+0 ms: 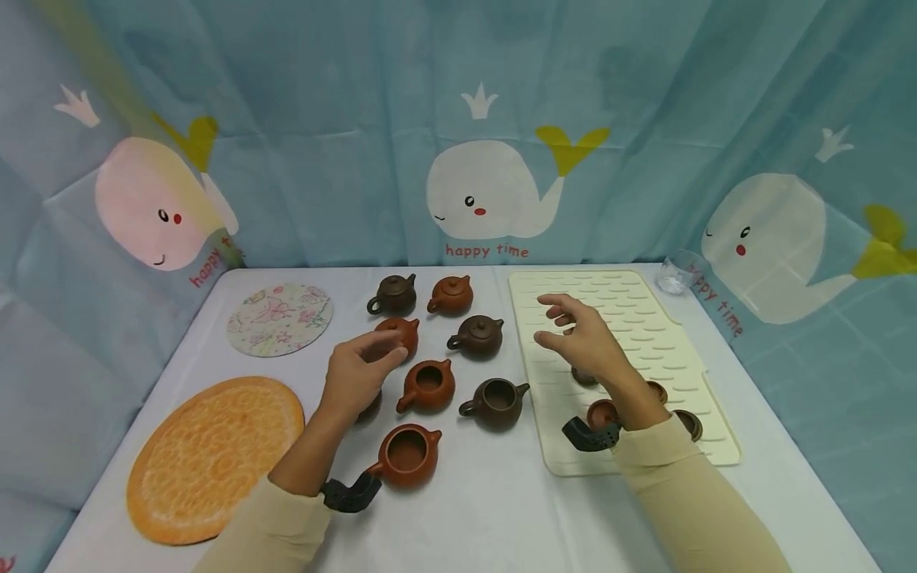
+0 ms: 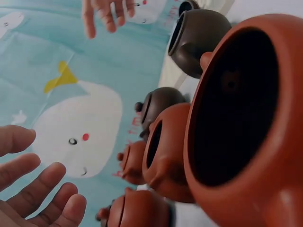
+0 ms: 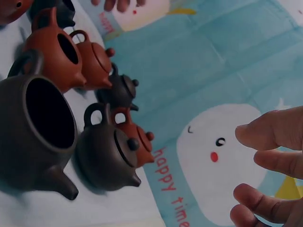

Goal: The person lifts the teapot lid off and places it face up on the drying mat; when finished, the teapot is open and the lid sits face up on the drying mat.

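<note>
My left hand (image 1: 361, 372) hovers over the left side of a group of teapots, fingers relaxed and holding nothing. It overlaps a lidded red clay teapot (image 1: 411, 336), and a dark teapot (image 1: 370, 411) is mostly hidden behind the wrist. Over the pale mat, my right hand (image 1: 583, 341) hangs with loosely bent, parted fingers and nothing in them. Between the hands are a lidded dark teapot (image 1: 480, 341) and three lidless ones: a red teapot (image 1: 442, 395), a dark teapot (image 1: 497, 418) and, nearest me, a red teapot (image 1: 424, 477).
Loose teapot lids (image 1: 602, 415) lie on the cream ridged mat (image 1: 559, 454), partly behind my right forearm. At the back stand a lidded dark teapot (image 1: 396, 297) and a lidded red one (image 1: 452, 298). Leftward are a floral round mat (image 1: 279, 320) and a bread-patterned mat (image 1: 215, 458); a clear cup (image 1: 677, 274) stands far right.
</note>
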{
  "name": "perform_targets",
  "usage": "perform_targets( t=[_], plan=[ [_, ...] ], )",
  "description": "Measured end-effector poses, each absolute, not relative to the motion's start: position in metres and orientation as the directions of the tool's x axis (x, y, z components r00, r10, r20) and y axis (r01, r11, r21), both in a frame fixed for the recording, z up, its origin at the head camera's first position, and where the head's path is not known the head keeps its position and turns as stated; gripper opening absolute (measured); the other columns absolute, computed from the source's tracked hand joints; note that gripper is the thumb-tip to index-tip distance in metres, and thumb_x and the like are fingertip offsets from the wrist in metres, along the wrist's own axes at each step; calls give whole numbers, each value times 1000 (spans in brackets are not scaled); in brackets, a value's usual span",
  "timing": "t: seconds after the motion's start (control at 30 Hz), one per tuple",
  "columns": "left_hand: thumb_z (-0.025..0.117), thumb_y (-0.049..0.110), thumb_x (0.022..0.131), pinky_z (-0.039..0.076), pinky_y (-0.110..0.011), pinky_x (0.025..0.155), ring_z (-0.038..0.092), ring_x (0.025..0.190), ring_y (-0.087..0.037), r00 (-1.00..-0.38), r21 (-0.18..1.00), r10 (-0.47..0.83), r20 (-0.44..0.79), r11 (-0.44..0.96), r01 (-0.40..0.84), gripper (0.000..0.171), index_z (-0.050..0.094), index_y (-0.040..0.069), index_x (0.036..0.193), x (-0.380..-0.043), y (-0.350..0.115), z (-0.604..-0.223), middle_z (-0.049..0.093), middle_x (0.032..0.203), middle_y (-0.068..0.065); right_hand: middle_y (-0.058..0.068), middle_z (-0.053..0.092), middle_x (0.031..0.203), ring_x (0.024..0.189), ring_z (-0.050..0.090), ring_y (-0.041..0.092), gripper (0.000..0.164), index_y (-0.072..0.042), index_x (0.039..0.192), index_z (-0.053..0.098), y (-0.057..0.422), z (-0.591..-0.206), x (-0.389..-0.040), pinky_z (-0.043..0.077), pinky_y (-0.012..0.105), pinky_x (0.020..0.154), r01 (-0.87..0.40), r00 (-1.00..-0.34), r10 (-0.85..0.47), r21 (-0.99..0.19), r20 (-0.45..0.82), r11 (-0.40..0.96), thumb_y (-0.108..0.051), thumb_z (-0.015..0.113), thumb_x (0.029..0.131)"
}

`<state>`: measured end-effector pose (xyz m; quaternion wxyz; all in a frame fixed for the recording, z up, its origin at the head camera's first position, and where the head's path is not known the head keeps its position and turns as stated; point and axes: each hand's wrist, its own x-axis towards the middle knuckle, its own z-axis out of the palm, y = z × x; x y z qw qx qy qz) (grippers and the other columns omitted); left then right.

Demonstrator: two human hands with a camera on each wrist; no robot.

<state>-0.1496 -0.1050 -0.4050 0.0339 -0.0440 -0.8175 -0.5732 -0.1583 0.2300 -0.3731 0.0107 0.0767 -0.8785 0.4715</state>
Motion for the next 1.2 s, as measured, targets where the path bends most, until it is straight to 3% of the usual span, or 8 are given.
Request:
perform_targets(
  t=[0.27, 0.5, 0.87, 1.2],
  plan=[
    [71, 15, 89, 49, -39, 85, 61, 103, -21, -997, 948, 55, 57, 310, 71, 30, 69, 9, 119, -170, -86, -409, 68, 109, -6, 15, 57, 115, 104, 52, 35, 51, -12, 133, 56, 210, -380, -176, 45, 46, 81, -138, -986, -150, -834, 68, 534, -13, 72, 85],
    [70, 20, 89, 48, -38, 84, 59, 104, -20, -998, 952, 33, -46, 304, -34, 32, 68, 12, 121, -187, -69, -409, 66, 112, -5, 16, 59, 111, 99, 52, 33, 49, -12, 131, 58, 197, -389, -190, 46, 44, 75, -104, -988, -155, -851, 27, 514, -12, 72, 84],
    [72, 17, 88, 45, -41, 93, 60, 106, -22, -991, 947, 27, -128, 301, -114, 34, 68, 11, 121, -202, -50, -415, 67, 111, -5, 19, 59, 104, 87, 56, 28, 44, -10, 126, 62, 185, -407, -211, 47, 38, 67, -75, -989, -146, -855, -1, 512, -10, 73, 84],
    [72, 19, 88, 46, -42, 86, 56, 106, -25, -989, 903, 54, -140, 416, -105, 32, 70, 10, 118, -215, -40, -427, 66, 110, -6, 12, 60, 95, 79, 55, 25, 39, -9, 122, 64, 171, -420, -227, 45, 36, 64, -61, -989, -146, -818, -28, 572, -12, 73, 84]
  ],
)
